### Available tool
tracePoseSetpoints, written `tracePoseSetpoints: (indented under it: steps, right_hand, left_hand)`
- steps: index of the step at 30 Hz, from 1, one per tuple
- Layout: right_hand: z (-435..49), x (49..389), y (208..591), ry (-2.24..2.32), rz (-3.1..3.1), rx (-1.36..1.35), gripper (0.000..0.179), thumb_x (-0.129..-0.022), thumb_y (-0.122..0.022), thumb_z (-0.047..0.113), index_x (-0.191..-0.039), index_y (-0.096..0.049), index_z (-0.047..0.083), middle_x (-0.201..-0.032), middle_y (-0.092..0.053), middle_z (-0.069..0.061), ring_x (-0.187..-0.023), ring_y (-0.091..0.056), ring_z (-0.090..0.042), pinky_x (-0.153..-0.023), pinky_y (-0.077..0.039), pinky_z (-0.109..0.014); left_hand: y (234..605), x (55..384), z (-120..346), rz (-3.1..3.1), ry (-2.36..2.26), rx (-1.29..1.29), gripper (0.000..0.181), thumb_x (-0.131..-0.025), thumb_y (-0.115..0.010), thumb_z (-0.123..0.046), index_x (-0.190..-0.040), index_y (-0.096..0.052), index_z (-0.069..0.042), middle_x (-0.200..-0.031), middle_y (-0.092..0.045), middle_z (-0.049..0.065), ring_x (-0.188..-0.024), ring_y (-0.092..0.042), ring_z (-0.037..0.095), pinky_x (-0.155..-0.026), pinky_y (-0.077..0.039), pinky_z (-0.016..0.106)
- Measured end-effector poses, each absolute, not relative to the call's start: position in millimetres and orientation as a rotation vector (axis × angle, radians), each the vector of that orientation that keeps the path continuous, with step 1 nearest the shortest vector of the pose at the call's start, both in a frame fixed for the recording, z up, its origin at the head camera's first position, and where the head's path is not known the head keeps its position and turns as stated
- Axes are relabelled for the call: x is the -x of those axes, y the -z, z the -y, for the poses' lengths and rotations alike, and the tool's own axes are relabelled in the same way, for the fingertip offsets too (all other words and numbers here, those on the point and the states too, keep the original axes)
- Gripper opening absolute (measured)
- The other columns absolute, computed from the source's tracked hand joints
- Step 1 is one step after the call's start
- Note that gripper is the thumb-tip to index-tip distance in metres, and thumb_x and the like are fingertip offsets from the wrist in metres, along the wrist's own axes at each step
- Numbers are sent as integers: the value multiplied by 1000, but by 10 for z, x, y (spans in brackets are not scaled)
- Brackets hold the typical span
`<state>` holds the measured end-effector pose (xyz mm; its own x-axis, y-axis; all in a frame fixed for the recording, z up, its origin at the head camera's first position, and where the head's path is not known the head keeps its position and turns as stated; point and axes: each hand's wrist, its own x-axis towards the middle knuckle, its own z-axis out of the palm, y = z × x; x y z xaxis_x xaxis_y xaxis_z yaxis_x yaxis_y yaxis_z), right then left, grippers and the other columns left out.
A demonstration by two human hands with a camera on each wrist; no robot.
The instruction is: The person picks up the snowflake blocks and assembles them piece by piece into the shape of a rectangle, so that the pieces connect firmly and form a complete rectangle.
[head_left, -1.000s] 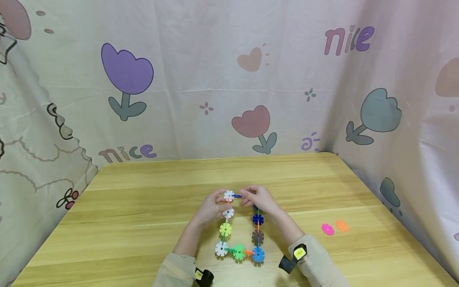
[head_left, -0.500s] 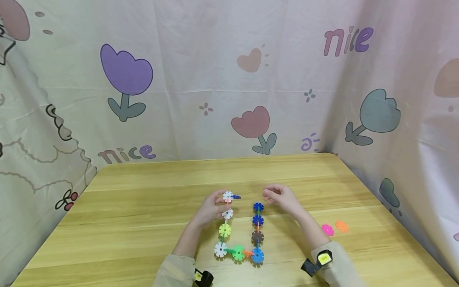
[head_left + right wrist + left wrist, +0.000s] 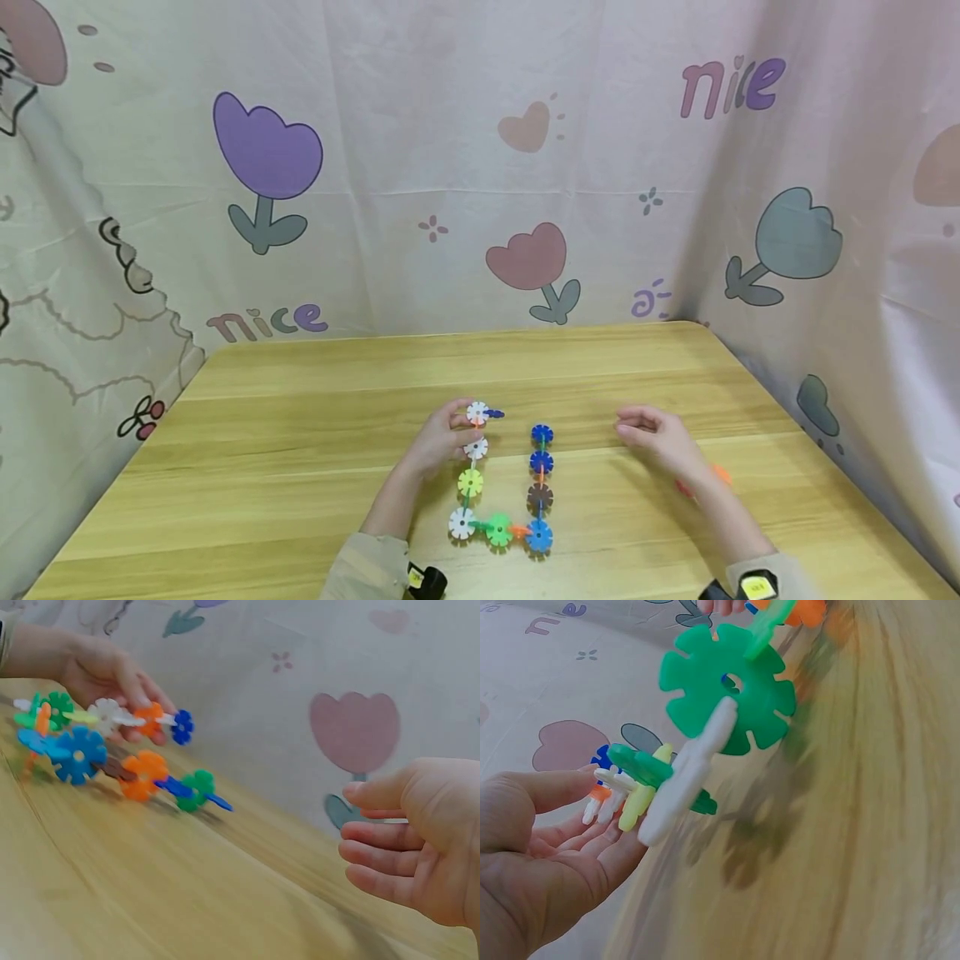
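A U-shaped chain of slotted plastic snowflake discs is in front of me. My left hand (image 3: 435, 439) grips its left arm near the far end, by a white disc (image 3: 477, 412) with a blue disc (image 3: 494, 413) slotted into it. In the left wrist view a green disc (image 3: 705, 675) stands close to the camera. The chain's right arm ends in a dark blue disc (image 3: 542, 434); a light blue disc (image 3: 538, 536) forms the near right corner. My right hand (image 3: 660, 437) is apart from the chain, holding nothing, with fingers loosely bent.
Beneath my right forearm an orange disc (image 3: 722, 474) and a pink disc (image 3: 684, 488) lie on the wooden table (image 3: 300, 467), partly hidden. A printed curtain (image 3: 405, 167) hangs behind the table and along its sides.
My right hand has let go of the blue disc at the chain's far end and moved right, over the loose discs. My left hand has stayed on the chain.
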<state>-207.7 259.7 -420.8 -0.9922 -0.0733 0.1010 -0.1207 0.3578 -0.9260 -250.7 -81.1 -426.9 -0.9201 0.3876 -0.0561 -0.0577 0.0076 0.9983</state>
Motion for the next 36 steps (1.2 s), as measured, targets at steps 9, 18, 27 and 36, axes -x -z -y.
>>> tracePoseSetpoints:
  steps: [9, 18, 27, 36]
  right_hand:
    - [-3057, 1793, 4219, -1618, 2605, -79, 47, -86, -65, 10, -122, -47, -14, -107, -58, -26, -86, -61, -7, -74, -51, -23]
    - [-3381, 1568, 4259, -1477, 2721, 82, 49, -87, -65, 11, -122, -46, -16, -99, -60, -13, -77, -56, -2, -63, -50, -25]
    - [-3392, 1527, 4342, -1197, 2880, 63, 49, -79, -74, 20, -115, -58, -9, -102, -64, -15, -77, -52, -2, -65, -46, -22]
    - [-3335, 1545, 4349, -984, 2973, -18, 41, -77, -75, 31, -103, -66, 1, -100, -60, -8, -85, -51, -12, -70, -44, -23]
  left_hand:
    - [4251, 2497, 804, -1964, -1972, -356, 60, -85, -57, 6, -138, -28, 8, -104, -52, 26, -73, -57, 15, -65, -53, 29]
    - [4257, 2504, 808, -1969, -1967, -345, 59, -86, -56, 6, -138, -29, 7, -103, -51, 21, -74, -55, 15, -65, -52, 29]
    - [4266, 2498, 821, -1971, -1963, -349, 59, -86, -56, 6, -139, -28, 7, -101, -52, 18, -74, -55, 15, -64, -51, 27]
    - [4260, 2498, 824, -1970, -1958, -338, 59, -86, -57, 5, -139, -28, 6, -98, -52, 14, -74, -55, 15, -64, -51, 26]
